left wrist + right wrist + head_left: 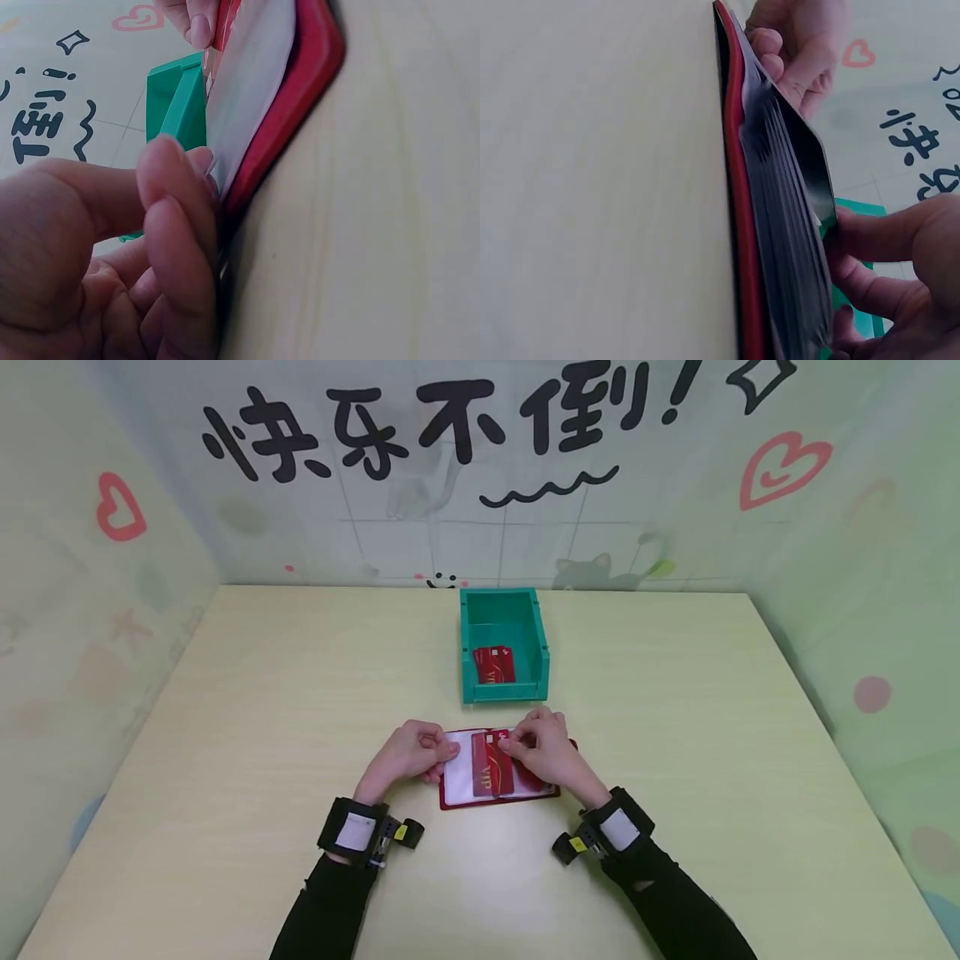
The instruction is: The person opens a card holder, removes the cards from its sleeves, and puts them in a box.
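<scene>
A red-covered card holder (459, 785) lies spread on the table, with whitish pocket pages. My left hand (411, 752) pinches its left edge, thumb on top of the page and fingers at the rim. Over the middle of the holder is a red VIP card (500, 770), its upper right corner pinched between thumb and fingertips of my right hand (546, 747). Another red card (481, 768) shows just left of it, partly overlapped. In the right wrist view, the pinched card's dark face (814, 161) tilts away from a stack of pages (784, 217).
Behind the holder stands a green bin (506, 693) with several red VIP cards (495, 666) at its near end. The pale wooden table (300, 693) spreads out on both sides. A printed backdrop (450, 527) rises along the table's far edge.
</scene>
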`<action>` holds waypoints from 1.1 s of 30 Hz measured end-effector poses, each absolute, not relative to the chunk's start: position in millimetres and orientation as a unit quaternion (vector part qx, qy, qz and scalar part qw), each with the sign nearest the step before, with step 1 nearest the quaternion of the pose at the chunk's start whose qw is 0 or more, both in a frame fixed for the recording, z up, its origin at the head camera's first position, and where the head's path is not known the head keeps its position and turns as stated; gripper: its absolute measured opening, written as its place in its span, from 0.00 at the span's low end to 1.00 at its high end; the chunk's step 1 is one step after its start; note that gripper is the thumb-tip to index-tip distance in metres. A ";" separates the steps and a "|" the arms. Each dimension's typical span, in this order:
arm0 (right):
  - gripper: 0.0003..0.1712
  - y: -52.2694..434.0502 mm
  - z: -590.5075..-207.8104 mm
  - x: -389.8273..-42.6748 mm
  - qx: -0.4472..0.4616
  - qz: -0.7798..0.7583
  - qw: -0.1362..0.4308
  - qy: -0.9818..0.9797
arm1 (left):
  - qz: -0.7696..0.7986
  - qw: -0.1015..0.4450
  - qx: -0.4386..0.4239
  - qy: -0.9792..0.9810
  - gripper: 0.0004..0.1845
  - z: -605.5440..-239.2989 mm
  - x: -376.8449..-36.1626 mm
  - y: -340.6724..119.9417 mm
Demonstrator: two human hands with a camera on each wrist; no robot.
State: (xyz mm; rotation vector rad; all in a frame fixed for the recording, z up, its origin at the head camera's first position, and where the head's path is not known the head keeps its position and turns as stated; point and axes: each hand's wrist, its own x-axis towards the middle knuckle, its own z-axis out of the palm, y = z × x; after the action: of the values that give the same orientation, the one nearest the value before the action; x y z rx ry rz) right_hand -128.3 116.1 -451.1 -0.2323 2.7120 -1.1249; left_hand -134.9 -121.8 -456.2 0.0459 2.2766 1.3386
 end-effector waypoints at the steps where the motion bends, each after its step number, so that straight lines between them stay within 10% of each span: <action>1: 0.10 119.0 -450.8 -129.4 -0.080 -0.390 0.107 0.911 | 0.494 0.250 0.016 0.833 0.11 -457.0 -135.2 -121.7; 14: 0.11 158.6 -424.7 -149.3 -0.157 -0.437 0.179 0.868 | 0.515 0.274 0.014 0.812 0.12 -459.6 -134.3 -123.2; 33: 0.11 149.2 -380.4 -199.2 -0.104 -0.425 0.060 0.897 | 0.518 0.271 0.011 0.811 0.11 -459.8 -134.9 -122.2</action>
State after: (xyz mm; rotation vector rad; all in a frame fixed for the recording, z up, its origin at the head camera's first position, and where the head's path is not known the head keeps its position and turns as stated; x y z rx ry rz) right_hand -199.2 149.2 -380.4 -0.3140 2.7165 -1.2856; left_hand -134.9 -122.2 -459.8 0.0300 2.1854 1.3951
